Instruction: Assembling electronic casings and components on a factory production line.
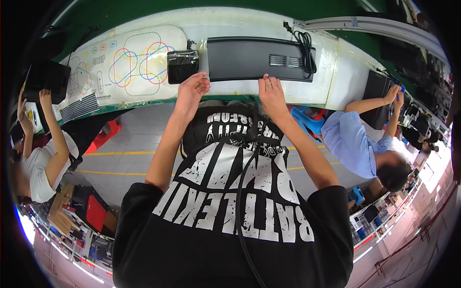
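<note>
A long dark grey casing (240,58) with two vent grilles lies on the white worktop in front of me. On its right end rests a bundled black power cord (305,50). My right hand (272,95) is at the casing's near edge, its fingers bent and closed against that edge. My left hand (193,91) is by the casing's near left corner, just below a shiny black square tray (183,67). Its fingers are curled together beside a small whitish bit, too small to name.
A white mat (139,62) printed with coloured loops covers the worktop (331,67) at left. A metal rail (355,23) runs along the far right. Co-workers sit on both sides: one holds a black box (47,81), the other works near a dark panel (376,89).
</note>
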{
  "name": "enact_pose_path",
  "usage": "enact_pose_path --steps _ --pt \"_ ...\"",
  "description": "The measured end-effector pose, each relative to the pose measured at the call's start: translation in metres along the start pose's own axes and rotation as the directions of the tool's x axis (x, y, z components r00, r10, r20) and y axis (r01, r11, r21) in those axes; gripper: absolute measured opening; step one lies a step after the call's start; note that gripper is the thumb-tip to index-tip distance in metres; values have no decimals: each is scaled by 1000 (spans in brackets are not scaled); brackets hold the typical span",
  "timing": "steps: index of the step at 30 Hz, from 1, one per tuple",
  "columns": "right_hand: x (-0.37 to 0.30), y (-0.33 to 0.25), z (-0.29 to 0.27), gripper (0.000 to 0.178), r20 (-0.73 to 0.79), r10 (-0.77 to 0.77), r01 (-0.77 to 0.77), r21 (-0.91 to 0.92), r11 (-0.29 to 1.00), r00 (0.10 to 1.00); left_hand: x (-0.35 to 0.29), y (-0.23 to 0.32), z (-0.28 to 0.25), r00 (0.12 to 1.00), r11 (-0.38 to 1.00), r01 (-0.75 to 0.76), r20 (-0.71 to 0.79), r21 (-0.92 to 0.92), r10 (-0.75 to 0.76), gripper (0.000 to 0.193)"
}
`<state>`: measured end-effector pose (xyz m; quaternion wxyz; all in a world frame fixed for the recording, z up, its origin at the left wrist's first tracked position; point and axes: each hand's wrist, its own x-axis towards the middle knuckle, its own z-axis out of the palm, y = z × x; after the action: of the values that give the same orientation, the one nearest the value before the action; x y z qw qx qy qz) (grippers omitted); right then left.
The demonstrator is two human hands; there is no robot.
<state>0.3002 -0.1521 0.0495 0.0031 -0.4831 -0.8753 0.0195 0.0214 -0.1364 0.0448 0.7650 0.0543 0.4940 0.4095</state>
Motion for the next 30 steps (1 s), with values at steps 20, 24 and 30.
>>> enact_pose_path --steps 20,24,30 --pt "-43 110 16 15 94 921 -92 994 -63 378 108 -89 -77 873 826 -440 -46 352 485 50" --pt "-71 144 172 41 353 757 -247 934 -257 550 131 -94 -71 897 912 -404 -166 65 409 43" --pt "-39 109 152 54 609 740 -422 773 -473 287 98 -28 -14 889 894 -224 -294 387 350 68"
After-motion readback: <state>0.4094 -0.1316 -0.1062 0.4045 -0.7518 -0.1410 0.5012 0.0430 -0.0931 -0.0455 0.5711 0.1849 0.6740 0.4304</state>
